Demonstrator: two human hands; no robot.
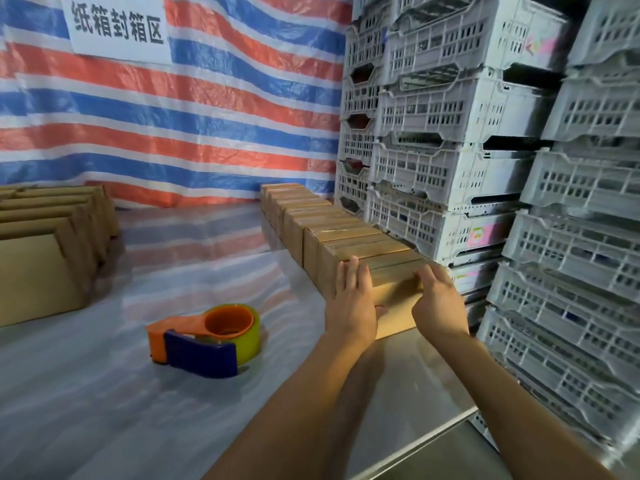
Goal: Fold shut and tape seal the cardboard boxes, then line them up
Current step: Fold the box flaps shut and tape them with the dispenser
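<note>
While left hand (349,299) and right hand (438,303) are pressing the box (394,301) between straight fingers by the desk (104,393) right edge, uneven pushing is risking a skewed row (311,216).

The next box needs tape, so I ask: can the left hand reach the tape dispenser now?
Probably yes. The tape dispenser lies in the open on the plastic sheet, left of the left hand, with nothing between them. That hand lies flat against the cardboard box.

Dim, soft-focus, edges wide-angle warped.
</note>
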